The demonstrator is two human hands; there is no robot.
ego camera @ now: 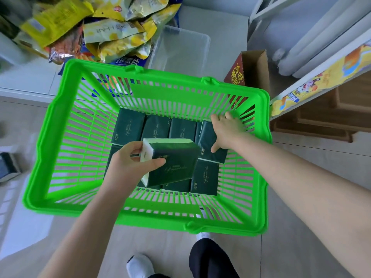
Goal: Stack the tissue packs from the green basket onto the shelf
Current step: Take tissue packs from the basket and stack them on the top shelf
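A bright green basket (50,125) stands on the floor below me, with several dark green tissue packs (156,127) lying flat on its bottom. My left hand (128,165) holds one tissue pack (176,163) raised and tilted above the others, thumb on its top face. Deeper in, at the basket's right side, my right hand (226,131) grips another dark green pack (206,141), fingers at its far end and thumb at its near end. The shelf (313,81) with a yellow printed edge strip runs along the right.
A heap of yellow snack bags (112,33) lies beyond the basket at the top left. A clear plastic bin (180,47) and an open brown carton (249,69) stand behind the basket. My feet (140,265) are on the tiled floor just before it.
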